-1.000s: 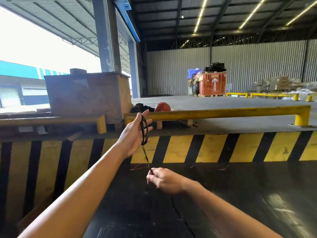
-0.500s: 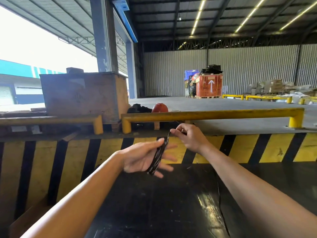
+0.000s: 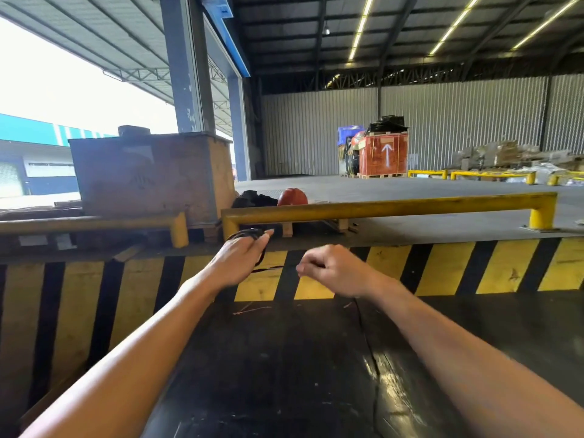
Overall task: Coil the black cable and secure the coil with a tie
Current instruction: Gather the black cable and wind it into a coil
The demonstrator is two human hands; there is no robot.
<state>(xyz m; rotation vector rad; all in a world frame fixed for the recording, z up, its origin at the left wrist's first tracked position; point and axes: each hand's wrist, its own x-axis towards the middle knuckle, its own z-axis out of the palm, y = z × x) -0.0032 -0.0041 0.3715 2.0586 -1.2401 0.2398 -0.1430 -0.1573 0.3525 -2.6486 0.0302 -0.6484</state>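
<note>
The black cable [image 3: 249,233] is wound in several loops around the fingers of my left hand [image 3: 240,257], which is held out palm down in front of the striped wall. A short strand runs from the loops across to my right hand [image 3: 331,270], whose fingers are pinched shut on it. The loose tail of the cable [image 3: 368,339] drops from under my right wrist and trails toward me over the black surface. No tie is visible.
A yellow and black striped barrier [image 3: 395,267] stands just beyond my hands, topped by a yellow rail [image 3: 379,207]. A rusty metal box [image 3: 148,175] sits at the left, a red helmet [image 3: 292,196] behind the rail. The black table [image 3: 284,374] lies below my arms.
My left hand has turned palm down and risen toward the rail with the loops on it. My right hand has dropped from above the coil and pulled a strand out to the right.
</note>
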